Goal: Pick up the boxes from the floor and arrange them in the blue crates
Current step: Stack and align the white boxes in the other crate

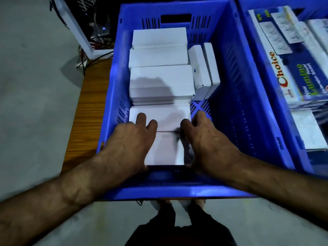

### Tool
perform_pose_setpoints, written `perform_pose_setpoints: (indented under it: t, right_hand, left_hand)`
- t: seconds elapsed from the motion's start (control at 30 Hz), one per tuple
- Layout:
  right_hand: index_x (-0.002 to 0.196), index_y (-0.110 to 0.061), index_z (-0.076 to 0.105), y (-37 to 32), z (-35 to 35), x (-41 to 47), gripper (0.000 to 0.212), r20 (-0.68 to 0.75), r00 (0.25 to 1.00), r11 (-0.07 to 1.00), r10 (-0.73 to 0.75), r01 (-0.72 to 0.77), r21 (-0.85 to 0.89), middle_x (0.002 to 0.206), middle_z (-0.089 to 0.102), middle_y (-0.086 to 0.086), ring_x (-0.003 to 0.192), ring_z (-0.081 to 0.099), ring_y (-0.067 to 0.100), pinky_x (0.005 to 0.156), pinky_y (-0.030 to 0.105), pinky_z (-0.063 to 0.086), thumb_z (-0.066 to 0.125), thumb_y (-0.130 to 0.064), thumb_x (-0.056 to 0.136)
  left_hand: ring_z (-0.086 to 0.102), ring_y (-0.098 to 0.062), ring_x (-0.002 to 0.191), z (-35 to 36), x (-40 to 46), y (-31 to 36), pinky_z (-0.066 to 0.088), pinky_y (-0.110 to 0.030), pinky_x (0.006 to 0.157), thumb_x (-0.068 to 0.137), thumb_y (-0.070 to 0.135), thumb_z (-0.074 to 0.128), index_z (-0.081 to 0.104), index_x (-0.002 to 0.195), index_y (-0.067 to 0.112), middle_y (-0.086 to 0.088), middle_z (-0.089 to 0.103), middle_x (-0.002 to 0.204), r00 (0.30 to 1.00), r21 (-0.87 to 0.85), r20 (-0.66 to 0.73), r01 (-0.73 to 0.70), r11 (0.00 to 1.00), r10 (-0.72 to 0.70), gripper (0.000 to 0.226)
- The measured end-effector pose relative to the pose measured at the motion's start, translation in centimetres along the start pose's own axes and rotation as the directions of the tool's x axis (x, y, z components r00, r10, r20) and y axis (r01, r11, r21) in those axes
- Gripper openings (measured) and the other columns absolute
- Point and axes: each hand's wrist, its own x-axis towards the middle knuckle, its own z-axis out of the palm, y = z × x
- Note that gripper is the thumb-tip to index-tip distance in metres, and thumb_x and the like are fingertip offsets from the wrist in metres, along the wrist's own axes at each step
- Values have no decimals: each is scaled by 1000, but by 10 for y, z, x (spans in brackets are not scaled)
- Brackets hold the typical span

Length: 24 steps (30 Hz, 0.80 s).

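A plain white box (166, 148) lies flat at the near end of the blue crate (236, 96), against the left side of the crate floor. The left hand (129, 141) rests along the box's left edge, fingers extended forward and lying partly on the next white box (159, 118) just beyond it. The right hand (207, 139) is set against the box's right edge with the fingers curled down over that side; the thumb lies on top near the seam between the two boxes. The two hands are apart, with the box held between them.

Farther along the same row, a stack of white boxes (161, 82) sits mid-crate, and another stack (158, 47) stands at the far end below the handle slot. To the right of these, two narrow white boxes (204, 66) stand on edge, side by side and touching. The right portion of the crate floor shows bare slotted plastic.

A second blue crate (248, 20) stands just beside the first on the right, holding printed extension-socket cartons (291, 80) and white boxes. Both crates rest on a wooden surface (92, 96). At far left, a white panel (74, 27) and tangled cables (95, 48) are visible. The grey floor (35, 103) surrounds the setup.
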Motion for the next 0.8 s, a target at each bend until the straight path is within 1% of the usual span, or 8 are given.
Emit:
perform_pose_setpoints:
  t: [0.13,0.27,0.37,0.47,0.53,0.6,0.7,0.8]
  right_hand:
    - [115,-14,48,5,5,1,67,-44,999,997,-21,24,70,117,34,14,101,44,33,70,41,49,81,-18,57]
    - [118,-16,46,3,-1,4,75,13,999,998,-45,44,44,121,35,11,104,45,30,67,34,44,87,-21,55]
    - [125,-19,39,-2,-9,3,80,86,996,996,-32,39,-82,128,33,8,114,44,28,68,30,35,88,-30,63]
    - [129,-21,36,-7,-16,-1,83,76,996,990,-46,55,-130,128,34,5,121,41,26,70,34,39,87,-44,67]
    - [127,-25,37,-6,-25,-6,89,44,998,995,-37,41,-92,126,38,2,118,43,23,73,34,42,84,-62,61]
    - [126,-27,38,-2,-34,-10,84,-45,999,998,-13,10,-68,125,39,0,116,46,22,75,35,48,77,-69,65]
    - [132,-26,36,8,-44,-8,70,-197,979,997,41,-54,-63,125,40,1,113,48,21,70,30,42,70,-60,81]
    - [137,-19,34,20,-52,6,66,-287,948,987,135,-153,-42,128,39,6,113,50,26,67,30,38,68,-47,88]
  left_hand:
    - [56,-23,104,2,7,4,35,-33,70,74,51,79,28,134,15,-6,52,120,1000,83,10,20,996,-21,87]
    - [65,-20,90,8,10,7,29,-31,50,78,32,77,22,133,13,-2,55,110,998,35,-1,57,998,-57,80]
    - [66,-23,92,10,8,5,36,-33,57,77,31,80,19,137,12,-3,54,113,999,-22,-26,33,999,-34,88]
    - [65,-25,95,0,-2,-1,41,-35,62,66,51,86,20,135,14,-2,53,111,999,-123,-48,4,992,-10,102]
    - [64,-25,97,-11,-11,-6,44,-36,66,64,64,81,23,129,17,1,53,111,993,-182,-114,-10,983,-11,99]
    - [62,-23,102,-24,-16,-9,46,-36,72,68,71,74,27,123,22,4,54,113,977,-286,-211,-48,957,-14,87]
    - [60,-21,101,-47,-8,-10,49,-38,75,80,64,68,33,118,26,6,49,113,899,-350,-438,-171,921,0,64]
    - [57,-24,101,-65,27,-7,49,-39,75,84,51,70,42,118,22,2,47,113,796,-291,-600,-308,906,78,53]
